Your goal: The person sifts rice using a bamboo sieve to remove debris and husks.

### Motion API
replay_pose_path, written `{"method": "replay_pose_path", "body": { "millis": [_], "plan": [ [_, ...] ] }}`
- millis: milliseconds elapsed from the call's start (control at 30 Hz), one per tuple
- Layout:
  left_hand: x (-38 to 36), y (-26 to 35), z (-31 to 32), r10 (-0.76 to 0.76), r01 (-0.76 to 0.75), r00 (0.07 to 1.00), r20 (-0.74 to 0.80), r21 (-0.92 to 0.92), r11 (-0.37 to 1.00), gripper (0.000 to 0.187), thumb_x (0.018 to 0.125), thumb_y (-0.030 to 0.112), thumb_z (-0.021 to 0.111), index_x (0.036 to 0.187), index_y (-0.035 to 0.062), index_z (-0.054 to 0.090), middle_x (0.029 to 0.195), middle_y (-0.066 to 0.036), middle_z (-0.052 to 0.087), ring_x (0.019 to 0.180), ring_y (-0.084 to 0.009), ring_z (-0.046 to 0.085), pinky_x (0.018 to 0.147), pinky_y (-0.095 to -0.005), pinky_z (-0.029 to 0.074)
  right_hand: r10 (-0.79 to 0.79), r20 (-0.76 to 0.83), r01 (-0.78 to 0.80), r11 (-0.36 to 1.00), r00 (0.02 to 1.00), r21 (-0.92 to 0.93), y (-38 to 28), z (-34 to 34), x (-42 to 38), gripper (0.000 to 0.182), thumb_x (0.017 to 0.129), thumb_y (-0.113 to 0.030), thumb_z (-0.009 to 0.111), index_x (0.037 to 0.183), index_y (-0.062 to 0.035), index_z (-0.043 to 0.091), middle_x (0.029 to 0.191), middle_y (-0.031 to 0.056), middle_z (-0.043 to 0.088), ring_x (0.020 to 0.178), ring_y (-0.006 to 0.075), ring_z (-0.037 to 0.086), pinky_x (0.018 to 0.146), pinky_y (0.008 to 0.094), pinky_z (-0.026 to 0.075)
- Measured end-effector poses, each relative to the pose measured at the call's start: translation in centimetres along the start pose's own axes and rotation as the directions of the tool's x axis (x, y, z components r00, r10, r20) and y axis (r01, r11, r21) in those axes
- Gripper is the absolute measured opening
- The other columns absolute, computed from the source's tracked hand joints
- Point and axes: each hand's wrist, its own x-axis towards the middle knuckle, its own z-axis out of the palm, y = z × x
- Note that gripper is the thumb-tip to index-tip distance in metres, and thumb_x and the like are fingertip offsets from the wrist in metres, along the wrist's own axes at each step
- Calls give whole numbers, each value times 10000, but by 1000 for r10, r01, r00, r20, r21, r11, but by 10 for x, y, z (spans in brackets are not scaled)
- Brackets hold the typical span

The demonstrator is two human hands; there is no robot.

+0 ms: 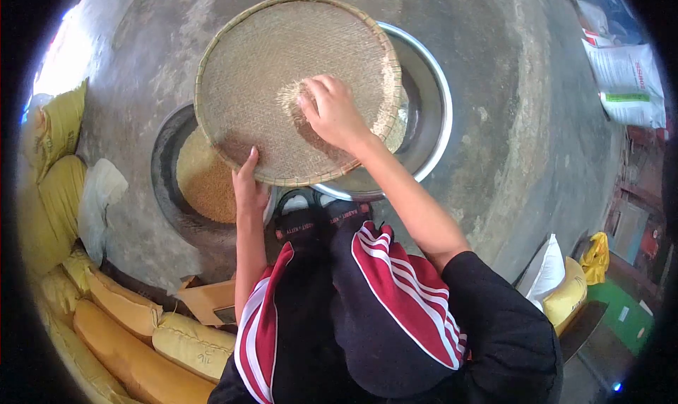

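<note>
A round woven tray (261,65) with a bound rim is held over two basins. My left hand (251,181) grips its near-left rim, thumb on top and fingers underneath. Over the tray's middle, my right hand (330,111) has its fingers curled against a small heap of pale grains (291,97). More grains lie along the tray's right side. Under the left edge sits a dark basin (164,171) holding yellowish-brown grain (212,192). A shiny metal basin (443,107) stands partly hidden beneath the right edge, with pale grain inside.
Yellow and orange sacks (120,340) line the left and lower left, near a cardboard box (212,298). A white sack (628,79) lies at upper right. White and yellow bags (565,291) stand at lower right. My sandalled feet (296,213) are just below the tray.
</note>
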Motion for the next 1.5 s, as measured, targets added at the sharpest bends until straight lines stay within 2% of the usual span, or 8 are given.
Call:
{"method": "replay_pose_path", "body": {
  "millis": [267,633,867,1000,1033,1133,1200,1500],
  "plan": [
    [9,-14,-23,-91,94,996,23,-145,985,460,866,47,545,1293,3,382,1205,-126,513,1085,-275,519,955,-424,417,62,-477,-52,998,877,35,48,-85,-31,308,922,-245,448,1027,5,594,1155,187,537,1106,354,489,979,422,364],
    [19,5,-40,-111,107,994,4,-277,955,351,872,98,570,1192,-16,484,1154,-97,560,1062,-244,532,972,-405,403,650,-338,-733,613,680,-294,148,98,-124,858,837,-586,420,1428,-33,136,1428,324,110,1344,468,45,1074,565,28],
    [6,18,-20,-65,59,998,-22,-203,977,308,870,90,572,1156,-11,522,1145,-86,564,1058,-224,536,951,-381,419,408,176,-221,753,896,-620,164,111,-126,640,806,-496,493,1265,-51,464,1345,298,343,1218,467,343,949,536,325],
    [0,19,-14,-77,80,997,22,-163,983,377,863,73,575,1220,4,473,1166,-93,548,1058,-228,534,941,-383,423,437,213,-477,687,874,548,196,110,-134,459,769,-413,556,1122,-122,599,1154,147,584,1038,296,569,875,404,440],
    [0,19,-13,-72,72,997,7,-148,986,408,860,69,577,1244,9,451,1177,-96,540,1061,-230,532,941,-384,424,264,152,-284,950,952,129,176,85,-126,445,773,-398,555,1115,-117,602,1140,132,596,1011,305,582,852,413,454],
    [1,14,-19,-39,46,998,52,-138,989,452,853,58,583,1272,15,419,1190,-96,527,1080,-237,521,949,-389,417,407,179,-444,814,896,374,190,75,-120,375,821,-344,521,1067,-75,609,1078,150,622,940,352,603,782,424,489],
    [8,6,-29,-21,21,1000,-3,-100,995,465,846,44,589,1274,8,411,1198,-94,518,1090,-240,514,958,-400,409,462,235,-358,854,855,-378,141,22,-101,341,864,-318,479,994,-33,614,992,223,623,900,396,600,748,436,490],
    [2,-2,-26,51,-50,999,4,-79,996,470,864,53,573,1295,23,387,1235,-109,488,1106,-264,503,960,-428,411,455,-271,-472,882,848,4,55,-69,-44,339,911,-266,444,926,31,606,824,267,612,827,427,597,721,452,458]
  ]
}}
